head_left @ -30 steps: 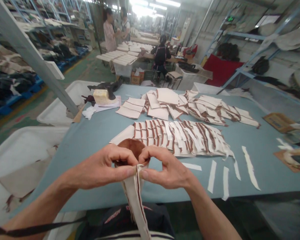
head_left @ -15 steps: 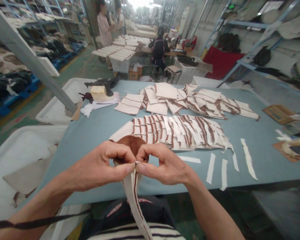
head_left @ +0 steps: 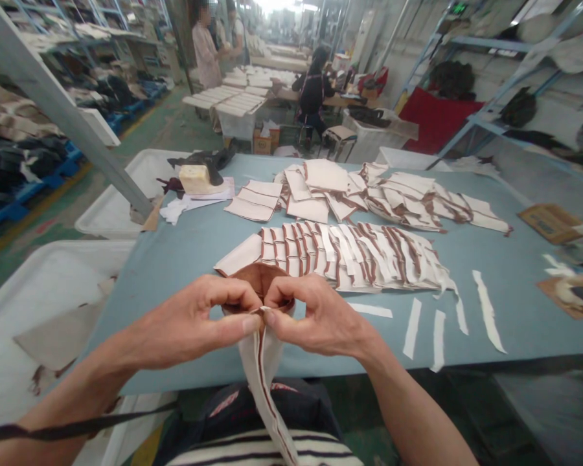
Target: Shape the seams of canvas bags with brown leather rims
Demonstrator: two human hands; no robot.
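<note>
My left hand (head_left: 199, 320) and my right hand (head_left: 313, 317) meet at the near edge of the blue-grey table (head_left: 175, 259). Both pinch the top of a folded cream fabric piece with a brown stripe (head_left: 262, 375), which hangs down toward my lap. Behind my fingertips the piece curls open and shows a brown inner side (head_left: 257, 278). Just beyond lies a row of overlapping cream and brown pieces (head_left: 350, 255).
More cream pieces are piled further back (head_left: 369, 194). Several white strips (head_left: 437, 330) lie to the right. A yellowish block (head_left: 194, 178) sits at the far left corner. White bins (head_left: 39, 285) stand left of the table. People work at tables in the background (head_left: 313, 97).
My fingertips have drawn closer together on the fabric's top edge, and the view has shifted slightly. The fabric stays held in both hands.
</note>
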